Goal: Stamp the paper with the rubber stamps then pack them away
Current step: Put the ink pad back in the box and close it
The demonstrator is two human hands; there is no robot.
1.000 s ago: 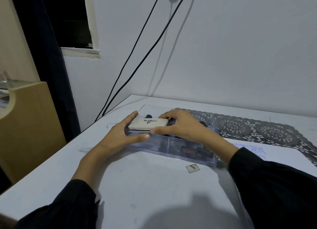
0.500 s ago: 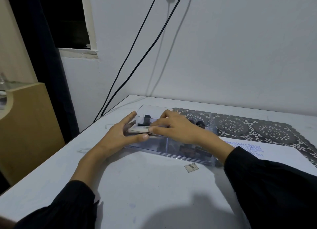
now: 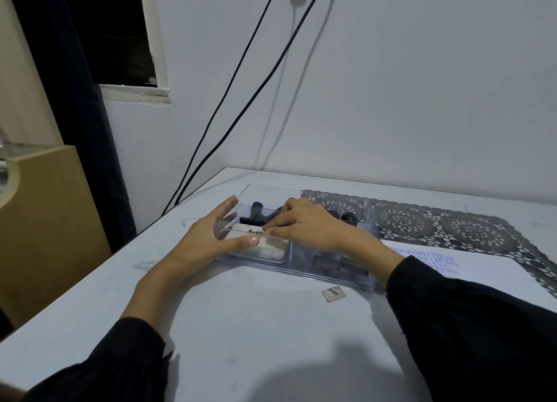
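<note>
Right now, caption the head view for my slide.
Right hand holds white ink pad inside clear box; left hand braces its end.

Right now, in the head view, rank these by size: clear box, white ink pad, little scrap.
1. clear box
2. white ink pad, partly hidden
3. little scrap, though nearest the camera

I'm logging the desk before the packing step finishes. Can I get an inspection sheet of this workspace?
Surface: white table, lace mat at the right rear.
Job's things: ink pad and rubber stamps inside the clear box; stamped paper right of it.
Clutter: small scrap before the box.
Grippers: left hand flat against the box's left end; right hand curled on the ink pad.
Cables: two black cables down the wall.
Surroundings: dark window, curtain, wooden cabinet at left.
</note>
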